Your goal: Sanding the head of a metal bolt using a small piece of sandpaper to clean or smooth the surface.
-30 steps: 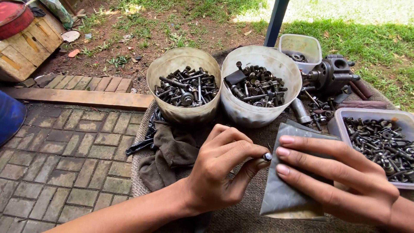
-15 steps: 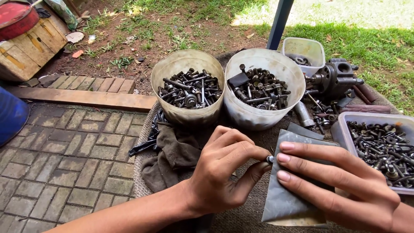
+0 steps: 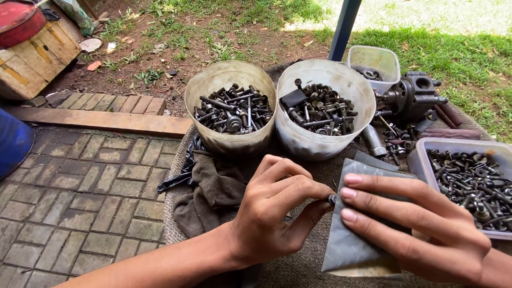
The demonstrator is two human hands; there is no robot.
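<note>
A person's left hand [image 3: 272, 213] pinches a small dark metal part [image 3: 332, 199] between thumb and forefinger, the other fingers curled, pressing it against the edge of a grey sheet of sandpaper [image 3: 354, 234]. The right hand [image 3: 421, 229] lies flat on that sheet, fingers stretched out and closed on nothing, pinning it to the burlap-covered counter [image 3: 298, 266]. Just beyond the left hand lies a crumpled brown rag [image 3: 213, 186]. Farther out stand two worn round tubs, the left tub [image 3: 230, 106] and the right tub [image 3: 325, 106], both heaped with dark bolts. Beside the right hand sits a clear tray of bolts and nuts [image 3: 469, 178]; beyond it, a grey machine part [image 3: 413, 96].
</note>
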